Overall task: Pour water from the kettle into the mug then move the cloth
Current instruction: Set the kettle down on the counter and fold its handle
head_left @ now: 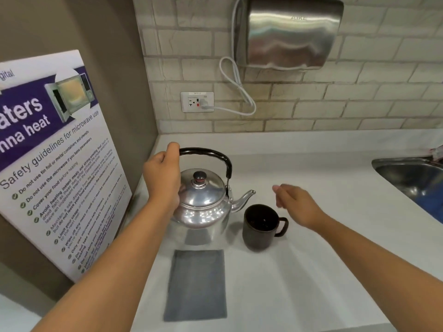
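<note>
A shiny metal kettle with a black handle stands on the white counter, its spout pointing right toward the mug. My left hand grips the left end of the handle. The kettle looks slightly raised, with its shadow beneath it. A dark mug stands just right of the kettle, under the spout tip, its handle to the right. My right hand hovers above and right of the mug, fingers loose, holding nothing. A flat grey cloth lies on the counter in front of the kettle.
A metal sink is set into the counter at the right. A microwave safety poster leans on the left wall. A steel hand dryer and a wall socket with its cord are on the tiled back wall.
</note>
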Tool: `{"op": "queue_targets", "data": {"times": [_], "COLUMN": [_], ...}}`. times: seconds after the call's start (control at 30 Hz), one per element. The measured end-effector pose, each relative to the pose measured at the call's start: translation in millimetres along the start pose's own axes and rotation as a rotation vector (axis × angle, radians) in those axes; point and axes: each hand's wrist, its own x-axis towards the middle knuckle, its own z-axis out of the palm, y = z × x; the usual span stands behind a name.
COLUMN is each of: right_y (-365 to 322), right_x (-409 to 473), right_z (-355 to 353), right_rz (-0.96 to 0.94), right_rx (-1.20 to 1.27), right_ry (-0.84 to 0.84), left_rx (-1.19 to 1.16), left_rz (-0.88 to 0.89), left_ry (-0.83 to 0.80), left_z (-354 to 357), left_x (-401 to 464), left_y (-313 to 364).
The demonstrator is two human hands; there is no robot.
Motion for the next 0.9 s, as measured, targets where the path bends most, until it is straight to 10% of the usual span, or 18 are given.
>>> {"op": "queue_targets", "data": {"times": [0.37, 0.9], "right_y": [-114, -70], "right_x": [88, 182], "right_z": [28, 96], "right_rz": [-0.353, -0.555], "right_rx": [0.066, -0.095], "right_ry": [-0.005, -0.07], "left_rx": [-0.071, 0.0], "left_rz": [-0.097, -0.172], "left_ry": [0.049, 0.09], "left_z": [40, 60], "left_x": [47, 110], "left_y": [-31, -97]}}
